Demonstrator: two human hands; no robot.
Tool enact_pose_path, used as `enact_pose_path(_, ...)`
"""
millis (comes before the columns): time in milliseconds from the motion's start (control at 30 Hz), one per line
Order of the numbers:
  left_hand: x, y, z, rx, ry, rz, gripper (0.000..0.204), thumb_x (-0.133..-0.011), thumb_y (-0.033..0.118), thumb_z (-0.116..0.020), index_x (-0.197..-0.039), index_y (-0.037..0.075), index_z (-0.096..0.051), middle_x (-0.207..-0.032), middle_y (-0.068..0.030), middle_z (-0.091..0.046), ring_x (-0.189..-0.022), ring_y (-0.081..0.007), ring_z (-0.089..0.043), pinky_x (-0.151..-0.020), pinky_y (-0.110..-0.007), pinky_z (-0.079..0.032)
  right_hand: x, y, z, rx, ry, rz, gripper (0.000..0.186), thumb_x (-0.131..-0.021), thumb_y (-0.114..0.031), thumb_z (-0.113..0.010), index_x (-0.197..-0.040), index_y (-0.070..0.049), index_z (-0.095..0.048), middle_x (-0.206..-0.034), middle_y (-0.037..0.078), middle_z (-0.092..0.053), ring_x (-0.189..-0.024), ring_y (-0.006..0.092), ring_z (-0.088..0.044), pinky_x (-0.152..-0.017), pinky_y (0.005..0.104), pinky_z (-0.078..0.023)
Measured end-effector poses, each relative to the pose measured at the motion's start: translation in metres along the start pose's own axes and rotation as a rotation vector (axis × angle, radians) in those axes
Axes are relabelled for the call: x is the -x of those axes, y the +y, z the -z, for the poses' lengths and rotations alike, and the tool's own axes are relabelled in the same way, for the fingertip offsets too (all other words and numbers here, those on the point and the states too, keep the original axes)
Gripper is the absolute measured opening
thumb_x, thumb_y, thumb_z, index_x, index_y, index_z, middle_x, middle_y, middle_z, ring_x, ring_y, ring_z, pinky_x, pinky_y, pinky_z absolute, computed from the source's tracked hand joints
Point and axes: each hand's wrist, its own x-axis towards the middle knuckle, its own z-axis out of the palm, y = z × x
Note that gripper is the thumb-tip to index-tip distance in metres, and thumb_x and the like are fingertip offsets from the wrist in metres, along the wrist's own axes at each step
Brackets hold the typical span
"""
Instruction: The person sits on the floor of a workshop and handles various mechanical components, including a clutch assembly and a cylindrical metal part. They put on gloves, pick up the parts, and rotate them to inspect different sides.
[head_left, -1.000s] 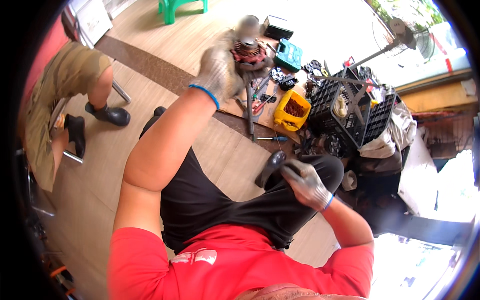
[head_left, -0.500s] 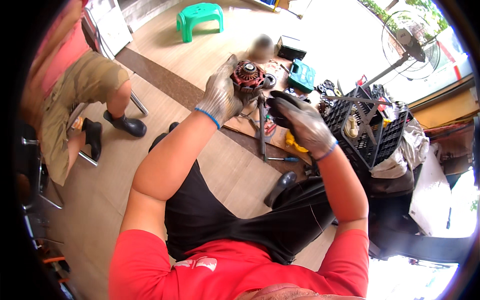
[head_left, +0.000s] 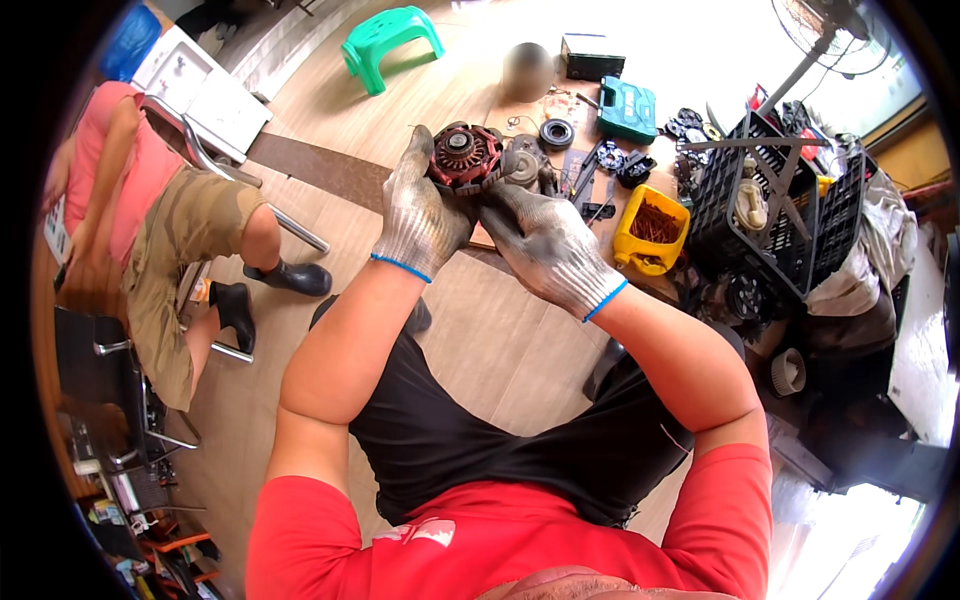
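Note:
My left hand, in a pale knitted work glove with a blue cuff and dirty fingers, grips a round motor from its left side. The motor has reddish copper windings in a ring and a metal shaft end at its centre, facing up. My right hand, gloved alike, is closed at the motor's lower right edge, its fingertips partly hidden against it. Beyond the hands on the floor lie a dark ring-shaped part and a round grey metal part.
To the right stand a yellow cut-open container of rusty-brown pieces and black plastic crates. A teal case, a black box and a green stool are farther off. At left sits another person; a fan stands far right.
My right hand has come leftward from beside the motor to its lower right edge. The left hand still holds the motor. The view has shifted slightly, showing more at the left.

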Motion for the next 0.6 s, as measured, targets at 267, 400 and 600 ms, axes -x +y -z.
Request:
enact_pose_path(267, 0.006, 0.002, -0.006, 0.022, -0.051, -0.074, 0.057, -0.107, 0.047, -0.03, -0.134, -0.001, -0.044, -0.126, -0.0281, -0.059, -0.111, -0.045, -0.062, -0.096, -0.056, -0.054, 0.011, -0.014, 0.016, -0.066, 0.018, -0.024, 0.023, -0.093, -0.023, -0.063, -0.105, -0.004, -0.068, -0.086, 0.021, -0.068, -0.081, 0.0388, -0.067, -0.069, 0.043, -0.053)
enact_pose_path(400, 0.008, 0.005, -0.007, -0.063, -0.055, -0.103, 0.051, -0.108, 0.042, -0.032, -0.13, -0.002, -0.047, -0.124, -0.0277, -0.06, -0.109, -0.0439, -0.063, -0.097, -0.056, -0.054, 0.009, -0.017, 0.031, -0.15, -0.033, -0.215, 0.024, -0.095, -0.021, -0.063, -0.11, -0.003, -0.068, -0.091, 0.02, -0.07, -0.079, 0.0319, -0.07, -0.07, 0.0383, -0.055)
enact_pose_path(600, 0.014, 0.014, -0.008, -0.048, -0.115, -0.042, 0.053, -0.107, 0.042, -0.032, -0.126, -0.003, -0.052, -0.122, -0.0274, -0.061, -0.107, -0.0436, -0.064, -0.096, -0.056, -0.055, 0.007, -0.001, 0.061, -0.078, 0.071, -0.217, 0.028, -0.096, -0.025, -0.063, -0.112, -0.003, -0.067, -0.094, 0.019, -0.071, -0.078, 0.0272, -0.07, -0.072, 0.037, -0.055)
